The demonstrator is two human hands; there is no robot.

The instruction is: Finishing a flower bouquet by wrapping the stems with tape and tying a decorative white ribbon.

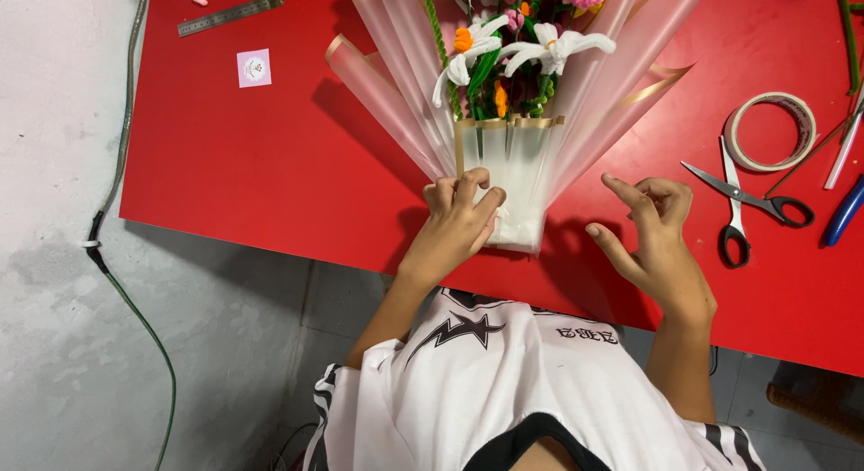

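Bouquet looks light, its wrap crinkly and slick; our left hand pinches the narrow base, right hand hovers open, empty.

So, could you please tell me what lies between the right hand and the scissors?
Only bare red table, in the head view: the right hand hovers open beside the bouquet, and nothing lies between it and the scissors.

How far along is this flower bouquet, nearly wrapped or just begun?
Looks well along: the flowers already sit inside frosted wrapping sheets fanned around them. In hand: the left hand grips the wrap's narrow base, while the right hand hovers open beside it. Probably left: fastening the base; tape roll and scissors lie unused nearby.
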